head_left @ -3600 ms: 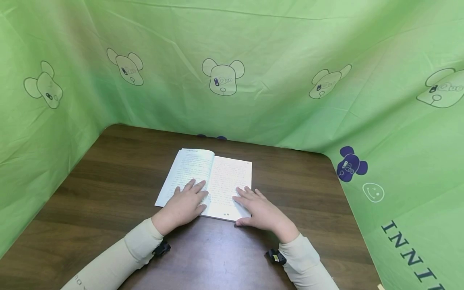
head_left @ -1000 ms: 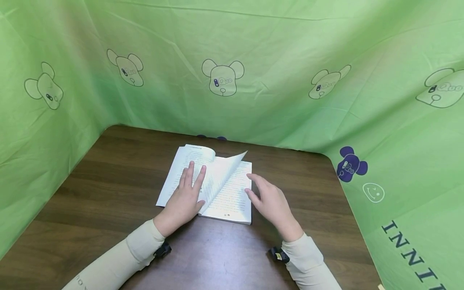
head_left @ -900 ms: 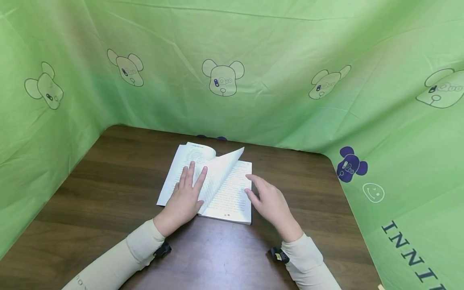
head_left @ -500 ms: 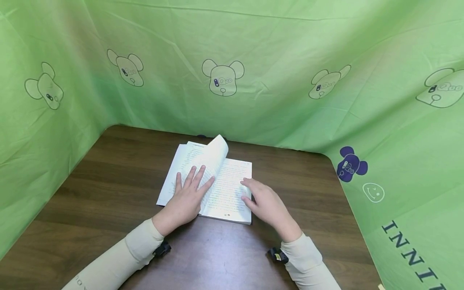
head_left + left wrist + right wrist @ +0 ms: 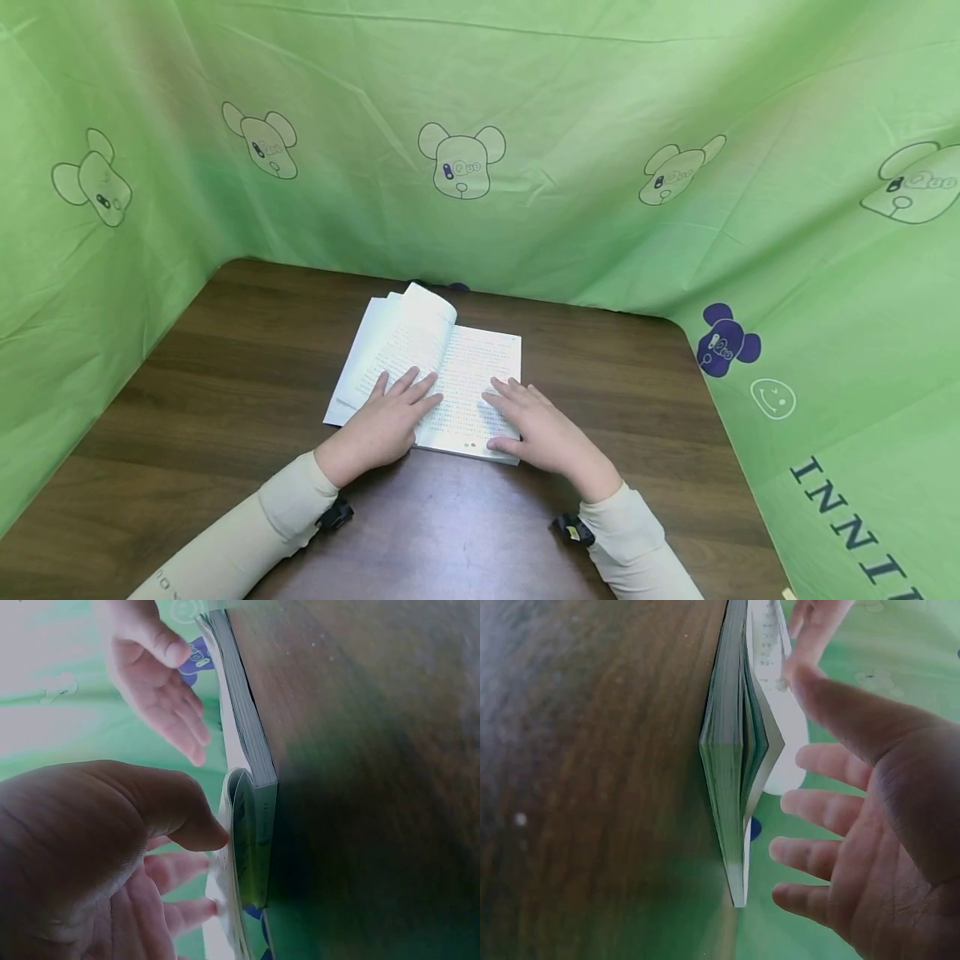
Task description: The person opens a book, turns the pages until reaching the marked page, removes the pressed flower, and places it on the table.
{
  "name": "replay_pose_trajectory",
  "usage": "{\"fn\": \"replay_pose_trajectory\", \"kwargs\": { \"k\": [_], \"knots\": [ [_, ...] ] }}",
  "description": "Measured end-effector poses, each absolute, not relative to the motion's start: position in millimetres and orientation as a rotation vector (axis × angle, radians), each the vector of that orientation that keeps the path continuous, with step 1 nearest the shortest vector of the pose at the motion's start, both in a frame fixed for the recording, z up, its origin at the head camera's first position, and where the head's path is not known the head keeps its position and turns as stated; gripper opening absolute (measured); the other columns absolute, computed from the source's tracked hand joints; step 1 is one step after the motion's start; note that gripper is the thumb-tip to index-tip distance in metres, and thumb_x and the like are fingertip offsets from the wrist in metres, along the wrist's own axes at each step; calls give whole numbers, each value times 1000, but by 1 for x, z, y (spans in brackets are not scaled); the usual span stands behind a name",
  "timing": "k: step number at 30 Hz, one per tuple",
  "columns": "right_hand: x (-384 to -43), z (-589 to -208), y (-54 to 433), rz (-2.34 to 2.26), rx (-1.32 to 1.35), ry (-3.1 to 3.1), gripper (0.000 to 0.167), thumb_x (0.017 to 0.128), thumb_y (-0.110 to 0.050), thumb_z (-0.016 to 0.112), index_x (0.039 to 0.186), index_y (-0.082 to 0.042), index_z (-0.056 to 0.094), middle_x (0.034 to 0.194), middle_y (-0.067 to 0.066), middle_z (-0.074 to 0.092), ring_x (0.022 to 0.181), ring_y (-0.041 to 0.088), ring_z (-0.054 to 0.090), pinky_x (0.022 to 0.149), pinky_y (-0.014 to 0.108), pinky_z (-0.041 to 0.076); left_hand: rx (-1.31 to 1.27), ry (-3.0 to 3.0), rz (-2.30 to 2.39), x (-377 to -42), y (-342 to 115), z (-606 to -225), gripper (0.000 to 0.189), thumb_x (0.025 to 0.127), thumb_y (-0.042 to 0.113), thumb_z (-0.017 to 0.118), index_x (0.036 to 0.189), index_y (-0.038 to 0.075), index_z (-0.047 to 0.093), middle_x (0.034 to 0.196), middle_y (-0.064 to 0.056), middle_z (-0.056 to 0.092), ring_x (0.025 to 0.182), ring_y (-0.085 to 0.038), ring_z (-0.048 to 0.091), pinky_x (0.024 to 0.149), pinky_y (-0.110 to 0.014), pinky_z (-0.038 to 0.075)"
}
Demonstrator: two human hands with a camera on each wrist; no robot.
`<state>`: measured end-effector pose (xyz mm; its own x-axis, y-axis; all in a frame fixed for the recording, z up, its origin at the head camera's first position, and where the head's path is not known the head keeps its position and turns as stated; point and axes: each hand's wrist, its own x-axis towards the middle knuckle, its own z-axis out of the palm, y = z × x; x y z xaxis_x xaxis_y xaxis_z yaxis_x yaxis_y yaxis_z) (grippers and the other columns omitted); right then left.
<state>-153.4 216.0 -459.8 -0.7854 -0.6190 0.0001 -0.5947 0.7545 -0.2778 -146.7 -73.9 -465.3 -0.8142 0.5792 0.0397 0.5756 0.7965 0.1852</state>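
Observation:
An open book [image 5: 480,358] lies on the dark wooden table, its pages covered in printed lines. On the left side some leaves fan out, and the top one curls up at its far edge. My left hand [image 5: 384,425] rests with spread fingers on the lower part of the left page, by the fold. In the left wrist view its thumb and fingertips touch the paper. Over the right page's outer lower edge is my right hand [image 5: 543,429], fingers extended. The right wrist view has those fingers just apart from the book's page edges [image 5: 731,750].
The brown wooden table [image 5: 247,358] reaches to a green cloth backdrop [image 5: 360,208] printed with bear faces, at the back and both sides. A dark wrist device [image 5: 573,529] sits at the right cuff, another [image 5: 335,514] at the left.
A page raised over the right side has swung across to the left. My left hand has drawn lower over the left page; my right hand has shifted left and down onto the right page's edge.

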Motion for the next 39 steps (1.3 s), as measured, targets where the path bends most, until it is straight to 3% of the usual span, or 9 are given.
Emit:
{"fn": "replay_pose_trajectory", "kwargs": {
  "k": [8,13,18,22,33,39],
  "knots": [
    [-152,-467,218,-386,-1031,2776,85,87,-53,76,155,-11,46,165,16,34,153,43,27,121,64,21,767,2950,292,-145,-73,-465,56,89,8,62,145,13,59,162,-7,42,150,-35,36,110,-72,33],
    [-151,-469,218,-383,-1011,2757,87,85,-55,77,154,-11,47,164,16,35,152,44,27,122,63,20,712,2963,327,-145,-72,-465,49,94,13,62,143,12,61,160,-9,44,148,-36,39,104,-73,39],
    [-150,-468,217,-373,-998,2748,88,84,-57,77,153,-11,48,164,16,35,153,43,26,122,63,19,657,2969,348,-144,-72,-464,44,100,29,63,142,14,61,159,-9,46,147,-36,40,103,-72,41],
    [-149,-467,217,-376,-1004,2746,86,84,-56,78,152,-10,50,164,16,36,153,43,27,122,63,19,625,2955,385,-143,-72,-464,50,98,37,68,142,14,61,158,-10,47,147,-37,41,102,-72,41],
    [-150,-464,217,-353,-1019,2747,78,86,-50,79,148,-9,55,162,17,38,152,43,29,122,63,20,624,2956,383,-144,-73,-463,51,97,37,71,141,14,61,157,-10,48,146,-37,41,101,-73,42],
    [-151,-459,220,-359,-1051,2739,61,89,-44,77,138,-9,65,157,16,46,148,42,38,119,64,27,617,2956,395,-145,-72,-462,51,96,36,71,141,14,61,157,-10,47,146,-37,41,101,-73,42]
  ]
}}
